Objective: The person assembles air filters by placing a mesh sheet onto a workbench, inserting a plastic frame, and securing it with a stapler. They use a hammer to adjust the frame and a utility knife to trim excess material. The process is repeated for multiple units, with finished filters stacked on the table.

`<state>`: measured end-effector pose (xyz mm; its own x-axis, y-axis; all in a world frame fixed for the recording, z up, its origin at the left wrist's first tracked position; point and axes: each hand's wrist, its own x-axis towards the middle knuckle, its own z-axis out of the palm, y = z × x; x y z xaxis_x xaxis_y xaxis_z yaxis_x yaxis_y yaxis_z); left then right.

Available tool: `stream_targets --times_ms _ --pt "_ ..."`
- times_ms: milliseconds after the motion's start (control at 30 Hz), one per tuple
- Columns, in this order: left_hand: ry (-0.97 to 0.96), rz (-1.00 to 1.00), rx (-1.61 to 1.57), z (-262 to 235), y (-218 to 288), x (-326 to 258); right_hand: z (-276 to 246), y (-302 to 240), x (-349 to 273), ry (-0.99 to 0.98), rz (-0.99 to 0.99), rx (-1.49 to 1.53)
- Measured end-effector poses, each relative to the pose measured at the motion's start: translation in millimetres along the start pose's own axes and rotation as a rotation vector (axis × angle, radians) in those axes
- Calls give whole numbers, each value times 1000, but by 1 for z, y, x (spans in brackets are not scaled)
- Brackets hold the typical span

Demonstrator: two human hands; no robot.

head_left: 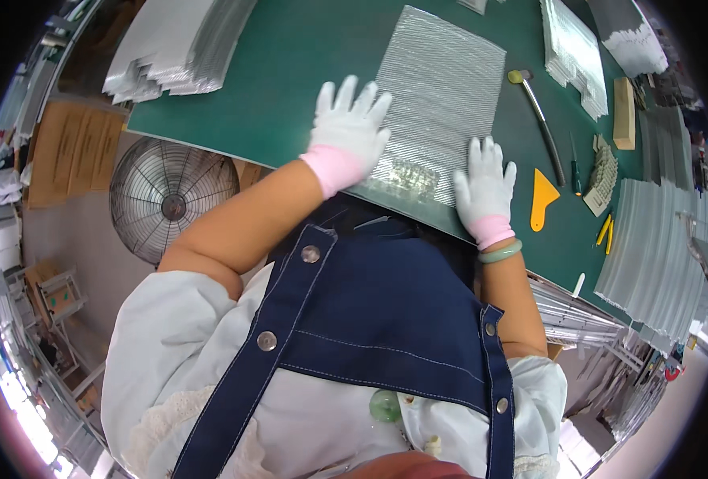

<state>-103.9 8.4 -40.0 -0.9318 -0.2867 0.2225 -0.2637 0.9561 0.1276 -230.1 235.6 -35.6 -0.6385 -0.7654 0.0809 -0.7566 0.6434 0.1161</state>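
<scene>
On the green tabletop (274, 88) lies a flat silver sheet (442, 88) with fine ridges running across it. Its near end, close to my apron, looks smoother and shinier. My left hand (350, 128), in a white glove with a pink cuff, rests on the sheet's left edge, fingers spread. On the sheet's lower right edge my right hand (484, 188), gloved the same way, lies with its fingers stretched out. Neither hand holds anything.
Right of the sheet lie a hammer (539, 120), an orange scraper (542, 199), a screwdriver (576, 172) and yellow-handled pliers (605, 233). Stacked silver sheets stand at the far left (178, 48) and right (649, 255). A wooden block (624, 116) sits at the right. A fan (174, 203) stands left of the table.
</scene>
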Motion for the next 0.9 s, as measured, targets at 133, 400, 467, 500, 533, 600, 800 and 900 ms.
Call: stream_targets --times_ms 133,400,467,500,533,600,800,900 --pt "-91 257 -76 -21 -31 11 -19 -5 6 -88 3 37" --pt "-318 328 -8 -56 -22 32 -64 84 63 -342 -160 616" --pt "-331 334 -19 -64 -20 37 -96 125 124 -251 -1 725" --pt "-315 349 -55 -62 -23 36 -102 143 152 -31 77 631" --pt "-333 350 -38 -60 -21 39 -92 173 180 92 289 640" --pt "-382 360 6 -61 -18 45 -54 222 236 210 587 539" --pt "-497 335 122 -62 -14 50 -44 210 311 -89 724 159" --pt "-452 350 105 -60 -16 52 -48 229 318 12 800 296"
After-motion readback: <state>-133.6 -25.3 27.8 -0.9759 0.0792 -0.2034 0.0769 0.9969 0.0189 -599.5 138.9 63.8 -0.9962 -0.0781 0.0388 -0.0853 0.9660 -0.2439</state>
